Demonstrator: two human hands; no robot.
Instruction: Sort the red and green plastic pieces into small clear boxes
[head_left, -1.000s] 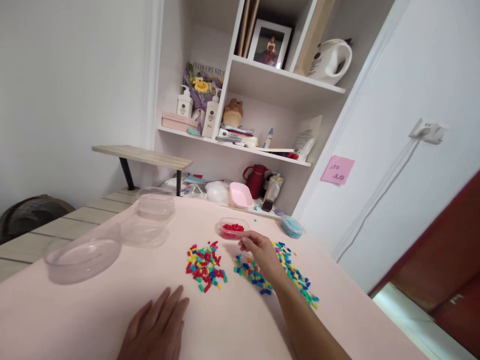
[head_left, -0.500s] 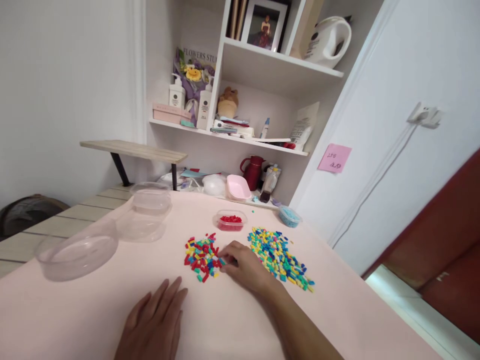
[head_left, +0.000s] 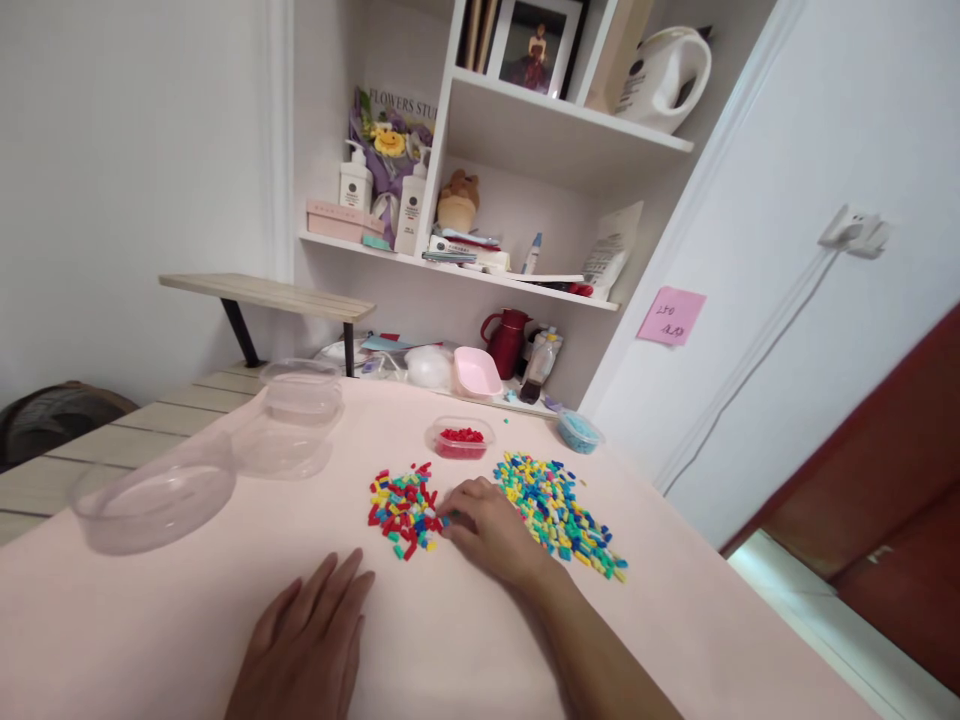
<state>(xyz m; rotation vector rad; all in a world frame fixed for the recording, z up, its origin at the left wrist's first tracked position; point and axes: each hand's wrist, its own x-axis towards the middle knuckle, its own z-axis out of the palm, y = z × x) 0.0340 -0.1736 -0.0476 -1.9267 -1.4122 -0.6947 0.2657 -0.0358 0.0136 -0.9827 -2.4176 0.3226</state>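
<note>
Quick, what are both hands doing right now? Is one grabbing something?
Left hand: open, palm down on the pink tabletop.
Right hand: partly curled at the smaller pile; can't tell if it holds a piece.

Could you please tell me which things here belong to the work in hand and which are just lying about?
Apparently in the work:
- smaller mixed pile, by the right hand
- larger mixed pile
- tub of red pieces
- blue-filled tub

Seemingly just lying about:
- pink tray
- red jug
- plush toy
</note>
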